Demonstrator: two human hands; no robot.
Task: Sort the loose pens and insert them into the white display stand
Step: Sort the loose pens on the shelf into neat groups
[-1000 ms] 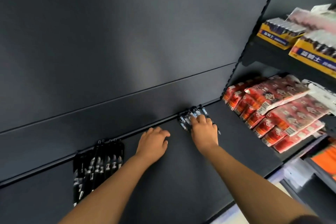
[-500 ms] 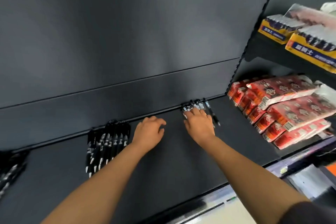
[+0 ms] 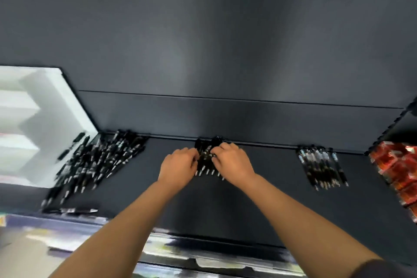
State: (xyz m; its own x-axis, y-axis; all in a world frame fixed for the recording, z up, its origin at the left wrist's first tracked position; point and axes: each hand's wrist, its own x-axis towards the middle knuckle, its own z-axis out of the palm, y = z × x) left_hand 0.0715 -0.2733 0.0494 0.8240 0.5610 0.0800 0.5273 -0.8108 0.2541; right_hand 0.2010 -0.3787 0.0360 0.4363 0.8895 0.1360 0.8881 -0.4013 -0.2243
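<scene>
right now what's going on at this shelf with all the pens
A person grips the middle bunch of black pens with the left hand and right hand, at the back of the dark shelf. A neat row of black pens lies to the right. A loose pile of black pens lies to the left, beside the white display stand.

Red packets [image 3: 397,170] beside dark shelf [image 3: 225,212]

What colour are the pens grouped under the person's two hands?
Black, with pale tips; the pens show best in the head view.
</scene>
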